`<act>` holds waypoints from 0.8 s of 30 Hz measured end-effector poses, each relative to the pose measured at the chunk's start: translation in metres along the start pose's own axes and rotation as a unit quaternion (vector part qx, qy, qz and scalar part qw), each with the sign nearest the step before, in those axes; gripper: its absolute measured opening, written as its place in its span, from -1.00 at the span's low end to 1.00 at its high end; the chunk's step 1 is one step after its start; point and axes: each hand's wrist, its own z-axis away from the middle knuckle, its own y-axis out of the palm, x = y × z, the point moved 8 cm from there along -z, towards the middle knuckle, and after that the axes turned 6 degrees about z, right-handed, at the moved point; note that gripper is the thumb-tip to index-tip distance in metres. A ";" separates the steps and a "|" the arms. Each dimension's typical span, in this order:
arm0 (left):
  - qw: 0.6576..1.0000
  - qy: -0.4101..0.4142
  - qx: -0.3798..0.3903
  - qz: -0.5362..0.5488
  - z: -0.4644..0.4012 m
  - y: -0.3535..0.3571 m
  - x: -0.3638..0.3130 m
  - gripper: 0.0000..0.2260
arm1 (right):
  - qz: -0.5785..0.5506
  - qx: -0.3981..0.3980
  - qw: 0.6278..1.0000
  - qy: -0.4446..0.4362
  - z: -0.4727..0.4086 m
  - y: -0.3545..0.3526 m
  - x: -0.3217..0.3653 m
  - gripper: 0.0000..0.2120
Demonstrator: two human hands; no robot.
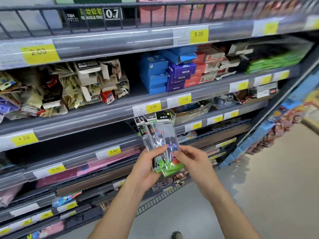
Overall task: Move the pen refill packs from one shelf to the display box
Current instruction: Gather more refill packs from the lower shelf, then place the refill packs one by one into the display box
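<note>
I hold a bundle of several pen refill packs upright in front of the shelves: clear sleeves with dark refills, black header cards and green bottoms. My left hand grips the bundle's lower part from the left, thumb across the front. My right hand pinches the front pack near its lower right edge. A cardboard display box stands on the shelf just behind and right of the packs, under the 1.00 tag; its contents are hard to tell.
Grey store shelves with yellow price tags fill the view. Torn beige boxes lie at the left, blue and red boxes in the middle, green packs at right. Grey floor spreads below right.
</note>
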 end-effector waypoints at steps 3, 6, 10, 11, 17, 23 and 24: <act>0.999 -0.004 -0.030 -0.033 -0.014 0.037 0.026 -0.28 | 0.013 -0.030 0.999 0.001 0.018 -0.054 -0.004 -0.83; 0.997 -0.005 -0.028 -0.067 -0.028 0.087 0.055 -0.19 | 0.022 -0.058 0.998 -0.004 0.029 -0.113 -0.009 -0.86; 0.998 -0.005 -0.045 -0.052 -0.052 0.154 0.090 -0.29 | 0.005 -0.064 0.998 0.004 0.027 -0.193 -0.015 -0.72; 0.998 -0.008 -0.049 -0.036 -0.060 0.172 0.101 -0.29 | 0.007 -0.064 0.998 0.005 0.026 -0.215 -0.015 -0.66; 0.999 -0.003 -0.040 -0.021 -0.103 0.272 0.148 -0.38 | 0.010 -0.085 0.996 0.024 0.001 -0.334 -0.009 -0.90; 0.997 0.022 -0.069 -0.039 -0.149 0.313 0.144 -0.17 | 0.077 -0.072 0.994 -0.026 -0.045 -0.391 0.020 -0.87; 0.997 0.026 -0.069 -0.030 -0.157 0.319 0.140 -0.24 | 0.067 -0.067 0.995 -0.030 -0.054 -0.396 0.025 -0.86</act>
